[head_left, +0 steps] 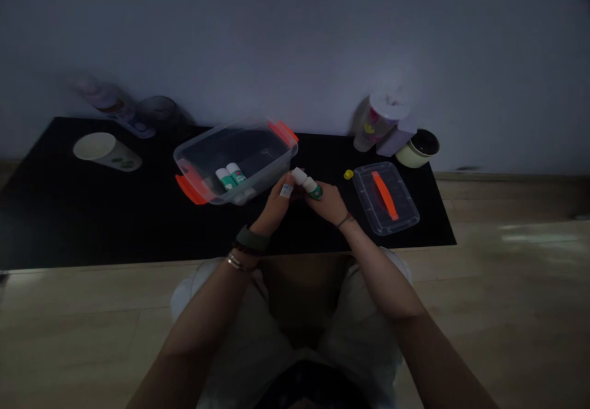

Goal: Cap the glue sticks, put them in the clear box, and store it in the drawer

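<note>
My left hand (pixel 275 205) is closed, its thumb and fingers at the white cap (pixel 298 176) of a small tube that looks like a glue stick. A white patch, perhaps a label or bandage, shows at the left thumb. My right hand (pixel 328 203) is wrapped round the white-and-green glue stick (pixel 314 189), tilted toward the left hand. Whether cap and body are joined or apart, I cannot tell. Left of my hands stands a clear plastic box (pixel 271 172) with orange clips. Two similar white-and-green tubes (pixel 232 175) lie in it.
On the black table (pixel 184 237), right of my hands, lie a clear lid (pixel 364 197) with an orange handle and a small yellow thing (pixel 348 174). A patterned cup (pixel 373 126) and a bowl (pixel 413 156) stand behind. At left are a paper cup (pixel 108 152) and a blurred bottle (pixel 110 105).
</note>
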`<action>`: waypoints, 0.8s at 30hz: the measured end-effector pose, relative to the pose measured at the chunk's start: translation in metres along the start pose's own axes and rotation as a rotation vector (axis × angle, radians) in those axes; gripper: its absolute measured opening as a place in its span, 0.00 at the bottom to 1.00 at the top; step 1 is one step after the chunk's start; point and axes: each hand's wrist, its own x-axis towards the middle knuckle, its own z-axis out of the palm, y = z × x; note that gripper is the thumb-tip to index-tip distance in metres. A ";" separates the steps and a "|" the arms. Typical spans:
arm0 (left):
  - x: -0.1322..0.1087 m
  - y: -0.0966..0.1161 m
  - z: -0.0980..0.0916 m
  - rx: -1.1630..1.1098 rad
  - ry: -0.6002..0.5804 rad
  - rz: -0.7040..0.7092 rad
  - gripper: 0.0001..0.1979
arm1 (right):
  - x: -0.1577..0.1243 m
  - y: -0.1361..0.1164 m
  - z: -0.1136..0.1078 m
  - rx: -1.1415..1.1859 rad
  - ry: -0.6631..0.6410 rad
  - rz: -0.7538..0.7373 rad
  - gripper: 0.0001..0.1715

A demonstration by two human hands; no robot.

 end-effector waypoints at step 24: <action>0.004 0.004 -0.017 0.491 0.006 0.231 0.23 | -0.006 -0.011 -0.012 -0.460 -0.065 0.061 0.17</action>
